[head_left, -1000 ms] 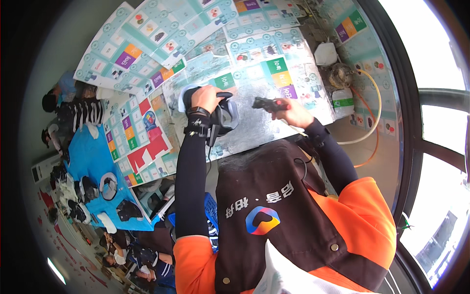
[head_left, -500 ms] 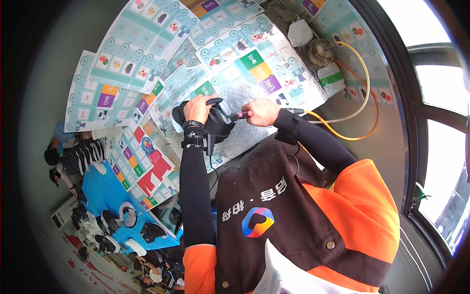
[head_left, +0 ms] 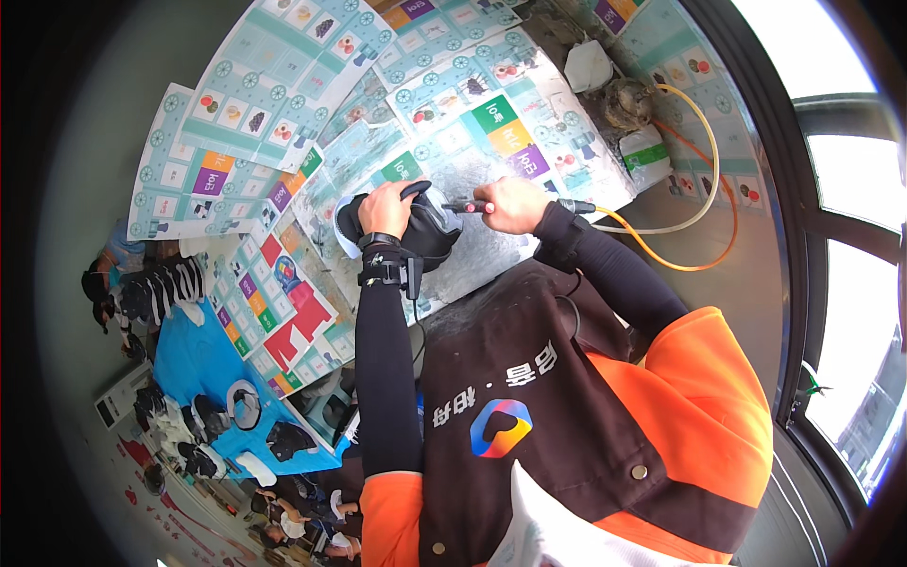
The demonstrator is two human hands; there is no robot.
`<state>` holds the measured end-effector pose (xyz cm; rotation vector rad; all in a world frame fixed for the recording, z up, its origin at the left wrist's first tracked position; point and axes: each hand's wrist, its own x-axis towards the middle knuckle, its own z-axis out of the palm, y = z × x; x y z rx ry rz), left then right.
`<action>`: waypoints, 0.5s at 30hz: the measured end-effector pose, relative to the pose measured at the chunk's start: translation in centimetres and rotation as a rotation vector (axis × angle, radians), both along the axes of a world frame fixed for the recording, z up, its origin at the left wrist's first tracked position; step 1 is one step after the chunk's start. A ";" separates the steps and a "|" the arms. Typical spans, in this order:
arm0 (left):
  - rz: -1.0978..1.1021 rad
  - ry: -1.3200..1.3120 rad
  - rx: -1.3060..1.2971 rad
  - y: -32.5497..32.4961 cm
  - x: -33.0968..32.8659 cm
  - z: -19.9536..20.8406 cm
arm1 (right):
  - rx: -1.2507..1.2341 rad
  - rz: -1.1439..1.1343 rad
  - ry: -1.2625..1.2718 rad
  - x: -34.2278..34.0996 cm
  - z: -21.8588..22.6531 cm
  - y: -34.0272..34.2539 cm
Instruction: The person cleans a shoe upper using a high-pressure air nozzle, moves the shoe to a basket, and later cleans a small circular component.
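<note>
Evidently mid-tooling, you had: left hand (head_left: 385, 210) gripping one black-and-grey item (head_left: 432, 240); right hand (head_left: 515, 205) clasping one dark tool (head_left: 461, 206) at its edge; steady aim seemed needed next.

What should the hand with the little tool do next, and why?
Probably the right hand should guide the dark tool slowly along the black-and-grey item. The tool's tip points at that item, touching or nearly so, and the left hand grips it against the work surface, so it looks steady enough.
</note>
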<state>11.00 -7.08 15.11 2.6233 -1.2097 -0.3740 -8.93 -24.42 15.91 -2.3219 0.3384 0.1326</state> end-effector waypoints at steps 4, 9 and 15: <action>0.009 -0.044 0.006 0.1 -0.4 -0.2 | -0.003 0.044 0.024 -0.2 0.1 0.0; -0.081 -0.419 -0.044 2.4 -0.4 -0.2 | 0.200 -0.071 -0.049 -1.0 2.2 -1.2; -0.115 -0.549 -0.151 1.6 -0.1 0.9 | 0.232 -0.159 -0.041 -1.4 2.7 -1.4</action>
